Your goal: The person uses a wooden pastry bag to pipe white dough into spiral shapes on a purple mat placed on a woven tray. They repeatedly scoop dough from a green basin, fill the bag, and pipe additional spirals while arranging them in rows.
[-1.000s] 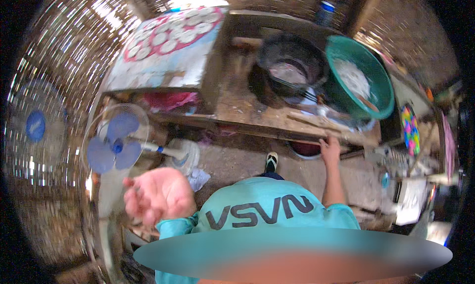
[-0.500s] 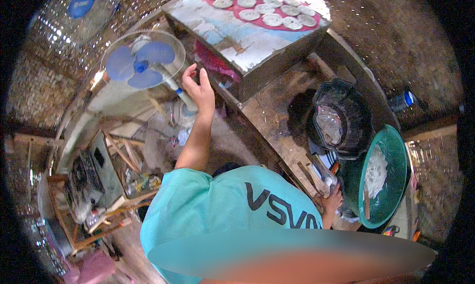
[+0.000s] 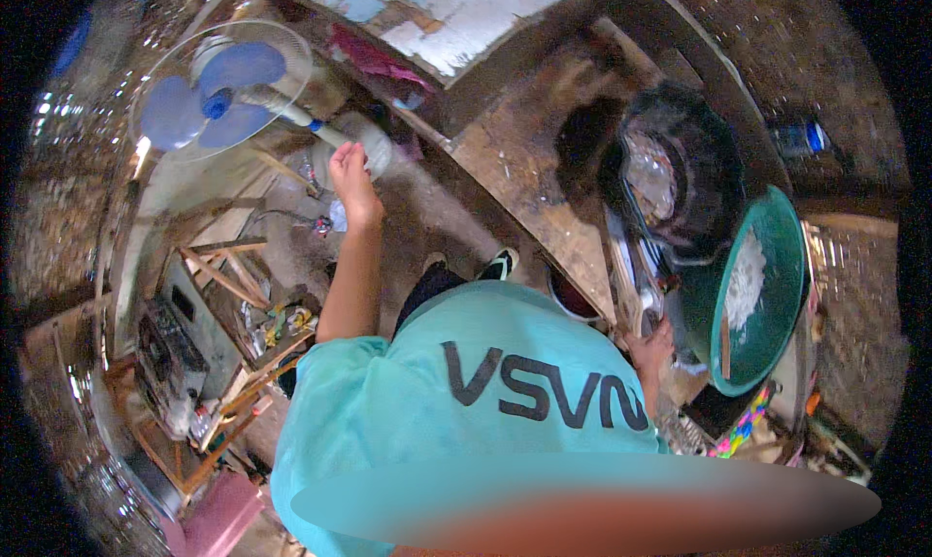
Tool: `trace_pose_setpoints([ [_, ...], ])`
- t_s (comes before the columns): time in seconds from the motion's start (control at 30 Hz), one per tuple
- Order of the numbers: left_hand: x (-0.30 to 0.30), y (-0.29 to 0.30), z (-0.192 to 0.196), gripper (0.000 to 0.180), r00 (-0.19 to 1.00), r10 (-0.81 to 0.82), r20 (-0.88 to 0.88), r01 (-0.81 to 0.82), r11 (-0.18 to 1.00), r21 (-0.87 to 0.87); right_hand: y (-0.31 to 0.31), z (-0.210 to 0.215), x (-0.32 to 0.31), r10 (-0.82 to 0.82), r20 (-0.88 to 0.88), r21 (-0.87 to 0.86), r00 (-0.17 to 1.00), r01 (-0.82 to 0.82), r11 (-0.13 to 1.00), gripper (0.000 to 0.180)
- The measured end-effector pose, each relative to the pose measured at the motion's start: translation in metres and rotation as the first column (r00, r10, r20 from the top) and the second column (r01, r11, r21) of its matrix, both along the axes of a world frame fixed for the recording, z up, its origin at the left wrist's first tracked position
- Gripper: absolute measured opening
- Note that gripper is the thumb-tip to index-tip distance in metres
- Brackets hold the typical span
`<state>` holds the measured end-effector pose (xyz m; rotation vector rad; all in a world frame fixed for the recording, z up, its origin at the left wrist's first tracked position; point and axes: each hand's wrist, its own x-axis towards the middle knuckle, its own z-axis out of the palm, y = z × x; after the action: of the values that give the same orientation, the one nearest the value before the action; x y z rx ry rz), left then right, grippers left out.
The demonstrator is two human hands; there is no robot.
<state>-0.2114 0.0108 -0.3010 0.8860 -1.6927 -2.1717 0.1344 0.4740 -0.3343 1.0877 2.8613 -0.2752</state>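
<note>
In the head view, the left hand [image 3: 355, 186] hangs near the fan [image 3: 216, 104], fingers loosely curled; whether their tips meet is unclear. The right hand [image 3: 654, 347] is at the wooden sticks [image 3: 627, 287] on the table [image 3: 515, 183], its grip impossible to tell.

We had the fan [image 3: 216, 103] to our left, the bench [image 3: 519, 188] ahead and right. On the bench stood the basin [image 3: 714, 168]; to its right was the tub [image 3: 774, 338], a stick [image 3: 724, 348] inside. Our right hand [image 3: 649, 346] was left of the tub, by the bench.
</note>
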Motion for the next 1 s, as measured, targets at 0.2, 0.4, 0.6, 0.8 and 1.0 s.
trace_pose_setpoints([
  [0.2, 0.047, 0.016, -0.024, 0.040, 0.502, -0.858, 0.107, 0.798, 0.411, -0.441, -0.062, 0.054, -0.016, -0.071, -0.095, -0.550, 0.993, 0.007, 0.835, 0.097],
  [0.4, 0.104, 0.071, -0.010, 0.065, 0.017, -0.971, 0.237, 0.361, -0.215, -0.907, -0.152, 0.069, -0.097, 0.082, -0.257, -0.947, 0.963, -0.268, 0.175, 0.093],
  [0.6, 0.083, 0.020, -0.044, 0.043, 0.377, -0.888, 0.262, 0.877, 0.251, -0.410, -0.247, 0.004, -0.139, -0.152, -0.275, -0.705, 0.949, -0.306, -0.639, 0.074],
  [0.8, 0.098, -0.167, -0.228, 0.037, 0.588, -0.653, 0.478, 0.618, -0.018, -0.786, -0.214, -0.143, -0.099, -0.600, 0.169, -0.977, 0.782, 0.051, -0.208, 0.039],
  [1.0, 0.117, -0.128, -0.025, 0.027, 0.817, -0.493, 0.299, 0.560, 0.801, -0.212, -0.075, -0.289, -0.085, -0.948, 0.135, -0.982, -0.288, -0.164, -0.090, 0.024],
])
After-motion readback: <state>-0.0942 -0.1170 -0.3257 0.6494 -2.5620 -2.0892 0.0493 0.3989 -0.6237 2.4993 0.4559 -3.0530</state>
